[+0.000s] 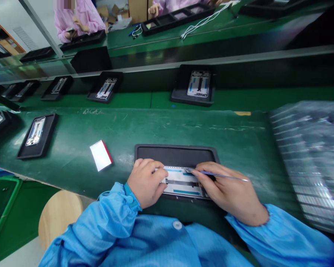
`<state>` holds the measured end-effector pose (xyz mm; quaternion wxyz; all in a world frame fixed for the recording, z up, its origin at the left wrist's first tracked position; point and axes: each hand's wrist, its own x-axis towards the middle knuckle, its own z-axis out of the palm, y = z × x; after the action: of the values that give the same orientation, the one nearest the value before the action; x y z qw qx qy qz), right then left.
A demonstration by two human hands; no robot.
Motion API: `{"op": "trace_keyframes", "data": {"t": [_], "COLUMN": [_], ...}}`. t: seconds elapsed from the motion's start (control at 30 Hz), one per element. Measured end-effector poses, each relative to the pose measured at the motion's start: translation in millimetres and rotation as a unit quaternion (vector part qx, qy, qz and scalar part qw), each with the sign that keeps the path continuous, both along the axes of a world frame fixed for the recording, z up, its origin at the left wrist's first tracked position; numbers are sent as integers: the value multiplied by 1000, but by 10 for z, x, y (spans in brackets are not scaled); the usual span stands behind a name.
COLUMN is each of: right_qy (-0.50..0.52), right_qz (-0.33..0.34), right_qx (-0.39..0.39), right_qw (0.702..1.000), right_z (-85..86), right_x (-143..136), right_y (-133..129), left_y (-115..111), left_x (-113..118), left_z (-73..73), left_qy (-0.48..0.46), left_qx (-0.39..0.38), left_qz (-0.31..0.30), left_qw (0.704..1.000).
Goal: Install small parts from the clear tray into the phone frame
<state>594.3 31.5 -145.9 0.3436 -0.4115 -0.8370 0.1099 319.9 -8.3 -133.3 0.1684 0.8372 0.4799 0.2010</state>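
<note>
A phone frame (183,181), white with blue strips and a dark band down its middle, lies in the near part of a black tray (176,147). My left hand (148,182) is curled over the left end of the frame, its fingertips on the edge. My right hand (231,191) pinches thin metal tweezers (224,175) above the right part of the frame. The tweezers' tips are near the upper blue strip; whether they hold anything is too small to tell.
A white pad with a red edge (101,155) lies left of the tray. Another tray with a phone frame (36,131) stands further left. More trays line the green belt (161,98) behind. Clear plastic trays (311,159) stand at right. Two people in pink (78,18) are across.
</note>
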Motion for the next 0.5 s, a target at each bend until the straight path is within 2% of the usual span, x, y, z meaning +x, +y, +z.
{"op": "trace_keyframes", "data": {"t": [0.5], "right_qy": [1], "right_qz": [-2], "right_qx": [21], "right_qw": [1000], "right_z": [4], "right_x": [-12], "right_y": [-11], "left_y": [9], "left_x": [-12], "left_z": [-24], "left_qy": [-7], "left_qx": [3], "left_qz": [-21], "left_qw": [1000]}}
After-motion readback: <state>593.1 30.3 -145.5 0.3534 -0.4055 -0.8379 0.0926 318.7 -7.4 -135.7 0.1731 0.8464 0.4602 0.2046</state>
